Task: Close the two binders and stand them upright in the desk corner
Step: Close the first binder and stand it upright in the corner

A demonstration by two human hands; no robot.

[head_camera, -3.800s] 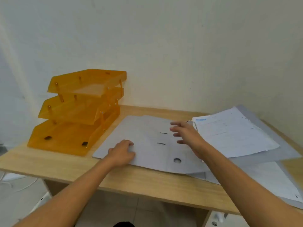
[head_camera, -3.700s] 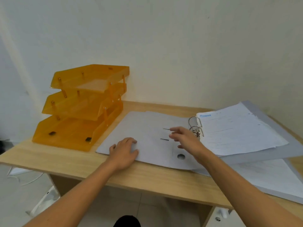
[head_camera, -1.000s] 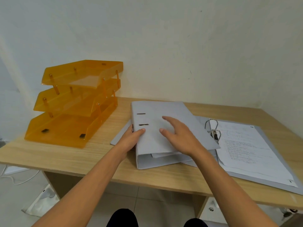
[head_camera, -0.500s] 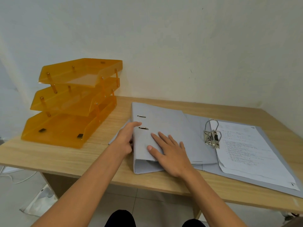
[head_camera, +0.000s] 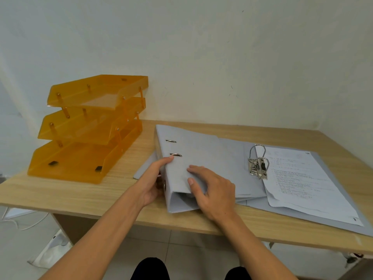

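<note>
A closed grey binder (head_camera: 203, 154) lies flat on the wooden desk (head_camera: 80, 195), its spine to the left. My left hand (head_camera: 153, 182) wraps around the spine near its front end, thumb on the cover. My right hand (head_camera: 212, 188) grips the binder's near open edge, fingers on the cover. Under and to the right of it lies a second grey binder (head_camera: 333, 174), open, with its metal ring clip (head_camera: 258, 164) standing up and white printed sheets (head_camera: 298, 178) on its right half.
An orange three-tier letter tray (head_camera: 86, 128) stands at the desk's back left against the white wall (head_camera: 222, 57). The walls meet at the desk's far right corner (head_camera: 314, 128). A white cable (head_camera: 24, 221) lies on the floor at lower left.
The first binder's cover was folded over and the binder is shut. Since half a second ago my right hand slid toward the near edge and curled onto it; my left hand shifted down the spine.
</note>
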